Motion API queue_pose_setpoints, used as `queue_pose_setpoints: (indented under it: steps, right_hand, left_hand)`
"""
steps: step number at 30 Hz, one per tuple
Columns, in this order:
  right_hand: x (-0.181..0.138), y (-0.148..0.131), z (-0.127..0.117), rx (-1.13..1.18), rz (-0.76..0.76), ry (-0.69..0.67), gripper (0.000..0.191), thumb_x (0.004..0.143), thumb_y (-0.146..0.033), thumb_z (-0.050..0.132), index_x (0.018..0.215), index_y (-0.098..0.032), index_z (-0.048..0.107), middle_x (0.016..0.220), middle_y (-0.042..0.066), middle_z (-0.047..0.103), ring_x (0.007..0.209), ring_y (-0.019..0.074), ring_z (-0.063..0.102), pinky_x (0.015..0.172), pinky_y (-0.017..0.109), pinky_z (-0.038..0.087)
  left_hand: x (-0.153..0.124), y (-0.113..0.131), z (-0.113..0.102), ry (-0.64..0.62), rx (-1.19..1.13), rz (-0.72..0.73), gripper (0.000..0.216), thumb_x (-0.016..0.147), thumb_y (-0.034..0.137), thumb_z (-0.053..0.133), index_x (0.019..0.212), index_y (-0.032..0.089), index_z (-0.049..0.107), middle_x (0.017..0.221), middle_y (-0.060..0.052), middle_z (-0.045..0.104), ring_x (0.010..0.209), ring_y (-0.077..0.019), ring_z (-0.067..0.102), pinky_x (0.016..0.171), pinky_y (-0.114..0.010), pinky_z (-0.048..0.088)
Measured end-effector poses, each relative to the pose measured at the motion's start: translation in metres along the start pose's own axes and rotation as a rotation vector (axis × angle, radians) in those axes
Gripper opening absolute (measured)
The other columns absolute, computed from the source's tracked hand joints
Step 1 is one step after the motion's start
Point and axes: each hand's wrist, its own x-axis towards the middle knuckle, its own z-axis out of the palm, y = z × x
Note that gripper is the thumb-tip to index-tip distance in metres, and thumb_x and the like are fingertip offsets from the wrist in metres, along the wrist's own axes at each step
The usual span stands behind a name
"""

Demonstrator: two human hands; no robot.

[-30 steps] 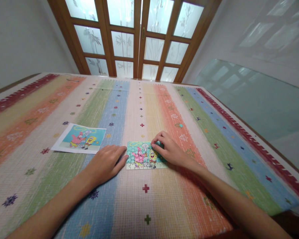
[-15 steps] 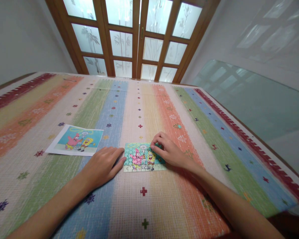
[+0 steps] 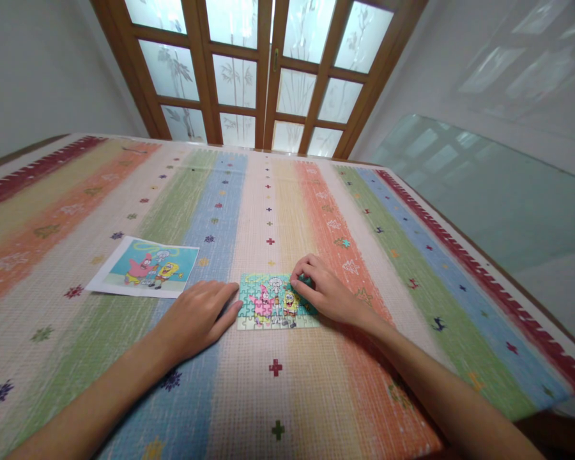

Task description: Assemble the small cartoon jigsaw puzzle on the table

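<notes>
A small jigsaw puzzle [image 3: 263,303] with a pink starfish, a pale squid-like figure and a yellow sponge lies on the striped cloth in front of me. At its left edge rests my left hand [image 3: 199,316], fingers stretched out and thumb apart, the tips touching the border. Over the upper right part is my right hand [image 3: 323,291], its thumb and forefinger bent together in a pinch at the surface. Those fingers cover the puzzle's right end, and what they hold, if anything, is hidden. Up and to the right lies a tiny loose turquoise piece [image 3: 345,243].
A printed picture sheet [image 3: 146,265] of the same cartoon scene lies left of the puzzle, close to my left hand. The striped tablecloth [image 3: 268,396] spreads over the table. Behind stand wooden doors [image 3: 263,76] with frosted panes; a glass panel [image 3: 498,191] leans at right.
Both hands stay almost in place at the puzzle, the right one still pinched over its right part. The view has shifted very slightly.
</notes>
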Motion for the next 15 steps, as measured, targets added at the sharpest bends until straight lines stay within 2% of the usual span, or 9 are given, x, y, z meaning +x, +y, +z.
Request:
queue_pose_setpoints:
  steps: [9, 15]
  right_hand:
    - [-0.0014, -0.0001, 0.0043, -0.048, -0.043, 0.045, 0.009, 0.097, -0.021, 0.051, 0.092, -0.021, 0.058, 0.103, 0.009, 0.057, 0.099, 0.0238, 0.055, 0.091, 0.043, 0.046]
    - [-0.0014, 0.0001, 0.0039, -0.001, -0.075, 0.062, 0.010, 0.098, -0.022, 0.050, 0.090, -0.021, 0.056, 0.099, 0.008, 0.058, 0.095, 0.0227, 0.055, 0.087, 0.042, 0.047]
  left_hand:
    - [0.0007, 0.0010, -0.0008, 0.010, 0.037, 0.024, 0.035, 0.106, 0.038, 0.036, 0.113, 0.015, 0.062, 0.095, -0.011, 0.073, 0.084, -0.0280, 0.069, 0.076, -0.044, 0.054]
    - [0.0002, 0.0007, -0.0007, 0.014, 0.035, 0.032, 0.034, 0.106, 0.037, 0.037, 0.113, 0.014, 0.061, 0.096, -0.011, 0.073, 0.085, -0.0283, 0.069, 0.077, -0.044, 0.054]
